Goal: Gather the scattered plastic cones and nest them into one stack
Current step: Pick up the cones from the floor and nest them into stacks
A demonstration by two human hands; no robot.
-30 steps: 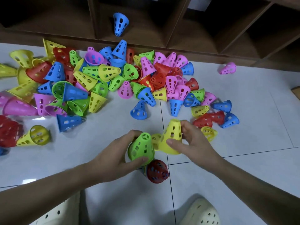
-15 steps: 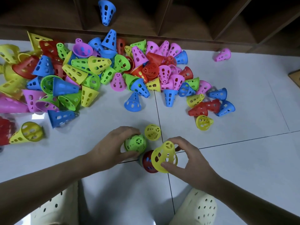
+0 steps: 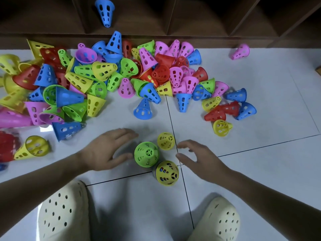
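Our left hand (image 3: 106,152) and right hand (image 3: 199,159), both released and holding nothing, flank the green cone (image 3: 146,154); the yellow-topped stack (image 3: 167,173) stands just beside it.

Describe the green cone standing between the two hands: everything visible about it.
The green cone is bright, glossy plastic, seen almost straight down its narrow top, which has a small spoked ring at its centre. Slots pierce its sloping wall. It stands upright, wide end down, on the white tiled floor. Neither hand holds it: the left hand lies open just beside it, thumb near its side, whether touching I cannot tell. Its lower edge overlaps the yellow-topped stack in this view; a small yellow cone stands close behind.
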